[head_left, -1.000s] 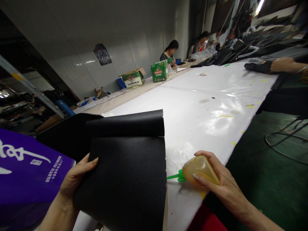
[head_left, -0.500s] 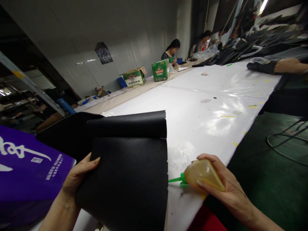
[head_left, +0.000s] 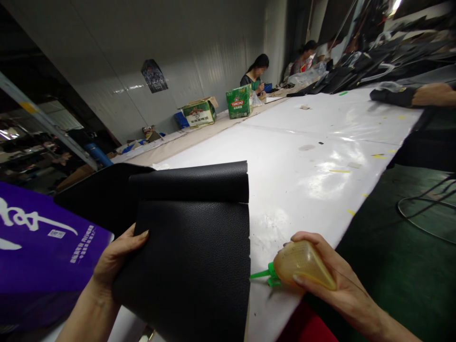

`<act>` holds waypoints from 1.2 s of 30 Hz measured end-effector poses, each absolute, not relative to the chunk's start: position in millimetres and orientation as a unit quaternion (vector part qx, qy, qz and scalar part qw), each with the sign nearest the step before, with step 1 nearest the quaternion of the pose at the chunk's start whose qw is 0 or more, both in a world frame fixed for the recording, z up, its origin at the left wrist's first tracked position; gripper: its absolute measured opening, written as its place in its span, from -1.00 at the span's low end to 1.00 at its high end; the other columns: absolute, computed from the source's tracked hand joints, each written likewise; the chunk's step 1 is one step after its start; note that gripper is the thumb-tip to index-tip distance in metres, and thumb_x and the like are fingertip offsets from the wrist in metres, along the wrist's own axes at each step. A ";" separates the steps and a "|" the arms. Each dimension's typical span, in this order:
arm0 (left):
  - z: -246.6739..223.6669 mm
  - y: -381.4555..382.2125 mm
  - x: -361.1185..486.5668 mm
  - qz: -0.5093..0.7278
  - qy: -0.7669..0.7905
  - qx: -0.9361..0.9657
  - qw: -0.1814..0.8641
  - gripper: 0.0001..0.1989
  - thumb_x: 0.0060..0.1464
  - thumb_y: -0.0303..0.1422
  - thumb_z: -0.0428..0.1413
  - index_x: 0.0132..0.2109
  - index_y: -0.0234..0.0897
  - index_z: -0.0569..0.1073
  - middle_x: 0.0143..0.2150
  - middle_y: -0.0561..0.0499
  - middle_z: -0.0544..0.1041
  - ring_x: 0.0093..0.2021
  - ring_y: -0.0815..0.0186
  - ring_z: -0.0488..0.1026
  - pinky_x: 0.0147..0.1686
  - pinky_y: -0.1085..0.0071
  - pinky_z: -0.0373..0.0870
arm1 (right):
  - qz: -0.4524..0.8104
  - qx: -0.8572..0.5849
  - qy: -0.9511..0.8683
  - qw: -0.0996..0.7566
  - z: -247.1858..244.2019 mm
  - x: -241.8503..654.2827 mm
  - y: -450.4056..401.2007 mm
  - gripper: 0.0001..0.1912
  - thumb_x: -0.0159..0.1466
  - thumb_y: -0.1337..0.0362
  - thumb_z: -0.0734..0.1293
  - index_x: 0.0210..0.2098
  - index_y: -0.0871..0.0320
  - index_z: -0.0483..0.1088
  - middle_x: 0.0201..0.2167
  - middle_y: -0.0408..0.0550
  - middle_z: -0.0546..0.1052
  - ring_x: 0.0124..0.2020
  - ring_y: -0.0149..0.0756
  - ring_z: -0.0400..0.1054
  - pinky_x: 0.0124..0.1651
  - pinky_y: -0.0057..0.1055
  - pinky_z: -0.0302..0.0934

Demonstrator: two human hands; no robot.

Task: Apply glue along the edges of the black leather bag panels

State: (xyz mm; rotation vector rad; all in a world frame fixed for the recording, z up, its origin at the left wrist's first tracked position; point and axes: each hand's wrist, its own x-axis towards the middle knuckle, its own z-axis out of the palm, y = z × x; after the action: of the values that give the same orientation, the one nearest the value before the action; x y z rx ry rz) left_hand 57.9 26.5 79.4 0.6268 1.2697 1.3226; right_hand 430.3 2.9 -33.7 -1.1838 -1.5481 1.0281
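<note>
My left hand (head_left: 119, 256) grips the left side of a black leather piece (head_left: 192, 256), thumb on top and the other fingers hidden beneath. The upper part of the leather curls over in a roll, and small notches run along its right edge. My right hand (head_left: 331, 270) is closed around a translucent squeeze bottle (head_left: 302, 266) of amber liquid, held on its side. The bottle's green nozzle (head_left: 261, 274) points left, its tip right at the leather's notched edge; whether it touches, I cannot tell.
A purple bag (head_left: 42, 256) with white lettering lies at left. Green cartons (head_left: 239, 102) stand along the far side of the white table (head_left: 278, 180). Black pieces (head_left: 356, 71) are heaped at the back right, near another person's hand (head_left: 432, 95). Several people sit farther back.
The nozzle tip has shifted slightly down along the leather's edge, with my right hand moving a little. My left hand keeps its hold. The whole view has shifted slightly.
</note>
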 end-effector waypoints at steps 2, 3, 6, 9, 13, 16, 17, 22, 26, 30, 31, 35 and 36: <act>80.0 26.7 58.9 0.568 0.542 0.265 0.560 -0.54 -0.46 -0.50 0.42 -0.25 -0.26 0.60 -0.41 -0.09 0.65 -0.52 0.14 0.58 -0.49 0.34 0.59 | 0.430 -0.472 -0.627 0.446 -33.2 430.4 6.1 -0.53 0.20 0.05 0.38 0.04 -0.10 0.18 -0.13 -0.19 0.40 -0.21 -0.30 0.37 -0.19 -0.52 0.29; 80.4 26.6 59.6 0.572 0.542 0.265 0.556 -0.55 -0.46 -0.50 0.42 -0.26 -0.28 0.61 -0.41 -0.10 0.65 -0.52 0.15 0.58 -0.48 0.35 0.59 | 0.435 -0.473 -0.622 0.447 -33.4 430.5 8.8 -0.52 0.20 0.05 0.38 0.04 -0.09 0.16 -0.14 -0.19 0.40 -0.22 -0.31 0.37 -0.19 -0.52 0.29; 80.7 26.3 61.1 0.577 0.538 0.261 0.556 -0.53 -0.50 -0.52 0.42 -0.27 -0.30 0.61 -0.42 -0.10 0.65 -0.53 0.15 0.58 -0.50 0.37 0.58 | 0.427 -0.489 -0.604 0.461 -34.6 430.2 15.3 -0.49 0.19 0.03 0.39 0.05 -0.06 0.14 -0.15 -0.18 0.39 -0.22 -0.31 0.36 -0.16 -0.51 0.29; 79.9 26.3 60.4 0.581 0.532 0.253 0.562 -0.51 -0.51 -0.55 0.41 -0.26 -0.26 0.61 -0.42 -0.07 0.66 -0.53 0.16 0.58 -0.53 0.39 0.57 | 0.416 -0.505 -0.607 0.450 -36.2 430.1 12.4 -0.49 0.19 0.00 0.38 0.03 -0.04 0.15 -0.18 -0.18 0.38 -0.24 -0.31 0.35 -0.18 -0.51 0.27; 80.1 26.3 60.0 0.581 0.536 0.251 0.558 -0.53 -0.52 -0.55 0.41 -0.29 -0.24 0.61 -0.45 -0.03 0.65 -0.55 0.17 0.57 -0.53 0.37 0.58 | 0.464 -0.497 -0.613 0.402 -37.3 430.0 2.0 -0.49 0.21 -0.02 0.35 0.05 -0.04 0.12 -0.22 -0.19 0.38 -0.28 -0.30 0.35 -0.22 -0.49 0.27; 82.1 24.9 63.9 0.582 0.542 0.257 0.549 -0.60 -0.44 -0.52 0.40 -0.29 -0.26 0.61 -0.43 -0.03 0.65 -0.53 0.18 0.58 -0.47 0.39 0.59 | 0.480 -0.500 -0.598 0.402 -36.3 427.4 3.6 -0.48 0.20 -0.03 0.35 0.05 -0.02 0.14 -0.22 -0.18 0.38 -0.26 -0.27 0.34 -0.21 -0.46 0.26; 82.7 24.2 65.5 0.581 0.544 0.257 0.548 -0.61 -0.42 -0.52 0.38 -0.29 -0.26 0.60 -0.42 -0.03 0.66 -0.52 0.18 0.59 -0.46 0.40 0.59 | 0.469 -0.511 -0.590 0.413 -35.9 426.3 5.9 -0.48 0.20 -0.04 0.36 0.04 -0.02 0.15 -0.21 -0.17 0.38 -0.26 -0.27 0.34 -0.20 -0.45 0.25; 82.6 21.4 68.7 0.584 0.547 0.258 0.541 -0.64 -0.36 -0.55 0.35 -0.27 -0.27 0.59 -0.42 -0.03 0.66 -0.46 0.14 0.60 -0.45 0.42 0.58 | 0.428 -0.538 -0.578 0.439 -34.9 424.7 9.5 -0.47 0.19 -0.04 0.36 0.04 -0.02 0.14 -0.18 -0.15 0.37 -0.26 -0.26 0.33 -0.21 -0.42 0.24; 81.4 22.0 68.1 0.589 0.538 0.268 0.540 -0.64 -0.38 -0.56 0.36 -0.29 -0.28 0.60 -0.43 -0.04 0.66 -0.39 0.06 0.62 -0.40 0.39 0.59 | 0.485 -0.502 -0.605 0.384 -31.4 426.0 0.3 -0.51 0.22 -0.03 0.33 0.03 -0.01 0.15 -0.25 -0.15 0.39 -0.29 -0.24 0.34 -0.22 -0.39 0.26; 80.7 22.9 67.9 0.586 0.538 0.270 0.543 -0.66 -0.37 -0.54 0.36 -0.30 -0.28 0.60 -0.44 -0.05 0.66 -0.35 0.00 0.61 -0.36 0.33 0.60 | 0.482 -0.508 -0.590 0.401 -26.0 424.0 5.7 -0.50 0.20 -0.03 0.36 0.02 -0.01 0.16 -0.25 -0.16 0.39 -0.27 -0.23 0.33 -0.20 -0.40 0.25; 80.5 22.9 67.8 0.585 0.538 0.269 0.544 -0.67 -0.35 -0.54 0.35 -0.30 -0.28 0.60 -0.43 -0.06 0.66 -0.34 0.00 0.61 -0.35 0.31 0.60 | 0.464 -0.517 -0.583 0.421 -25.4 423.3 8.6 -0.49 0.19 -0.03 0.36 0.02 -0.01 0.16 -0.24 -0.16 0.38 -0.26 -0.24 0.33 -0.19 -0.41 0.25; 79.1 22.5 66.9 0.586 0.534 0.265 0.549 -0.67 -0.33 -0.55 0.33 -0.28 -0.30 0.59 -0.39 -0.09 0.66 -0.32 -0.02 0.61 -0.30 0.27 0.60 | 0.422 -0.532 -0.579 0.450 -28.2 422.4 10.9 -0.50 0.19 -0.01 0.37 0.02 -0.01 0.17 -0.21 -0.17 0.37 -0.28 -0.28 0.32 -0.21 -0.44 0.24; 78.7 22.7 66.7 0.586 0.533 0.264 0.550 -0.66 -0.34 -0.56 0.33 -0.28 -0.30 0.59 -0.39 -0.09 0.67 -0.32 -0.02 0.61 -0.28 0.26 0.60 | 0.428 -0.530 -0.585 0.440 -29.4 422.7 8.3 -0.51 0.19 -0.01 0.37 0.02 -0.01 0.17 -0.21 -0.17 0.37 -0.27 -0.28 0.32 -0.20 -0.44 0.25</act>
State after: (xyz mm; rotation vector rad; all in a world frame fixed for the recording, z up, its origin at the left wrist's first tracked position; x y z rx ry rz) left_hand 66.7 22.7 78.7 0.6241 1.2624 1.3866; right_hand 422.7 8.3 -29.4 -1.3174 -1.4539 1.0620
